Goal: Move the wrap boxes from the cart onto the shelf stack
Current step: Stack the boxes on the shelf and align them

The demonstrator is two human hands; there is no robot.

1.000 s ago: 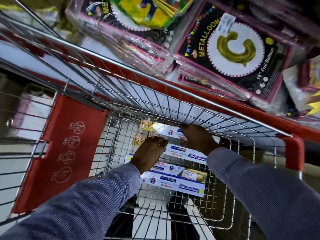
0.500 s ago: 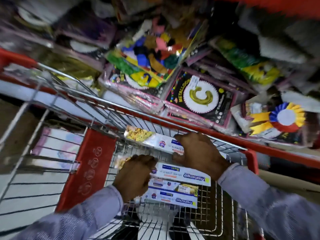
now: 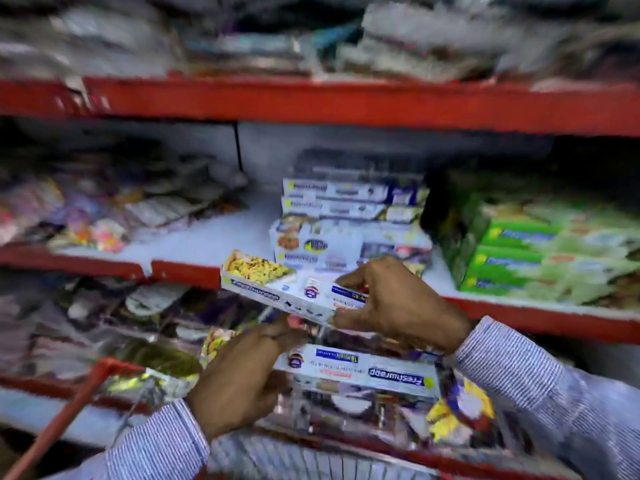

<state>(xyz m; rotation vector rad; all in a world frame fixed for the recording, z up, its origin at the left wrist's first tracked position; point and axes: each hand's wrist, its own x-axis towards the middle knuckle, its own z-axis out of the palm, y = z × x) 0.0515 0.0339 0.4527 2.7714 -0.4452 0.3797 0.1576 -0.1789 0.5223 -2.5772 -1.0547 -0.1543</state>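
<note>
My right hand [image 3: 398, 303] grips the right part of a white wrap box [image 3: 277, 285] with a food picture on its left end, held up level with the front lip of the middle shelf. Lower down, my left hand [image 3: 239, 379] holds a second white wrap box [image 3: 363, 370] by its left end. Just behind the upper box, a stack of like wrap boxes [image 3: 349, 216] stands on the white middle shelf [image 3: 214, 237]. Only the cart's red rim [image 3: 69, 414] shows, at the lower left. The picture is blurred by motion.
Green boxes [image 3: 540, 258] stand on the same shelf right of the stack. Bagged party goods [image 3: 104, 209] lie to its left. Red shelf edges [image 3: 311, 102] run above and below. Packets fill the lower shelf [image 3: 131, 327] behind my hands.
My view has swung up from the cart to the shelves. Both hands have lifted one wrap box each out of the cart and raised them toward the shelf stack.
</note>
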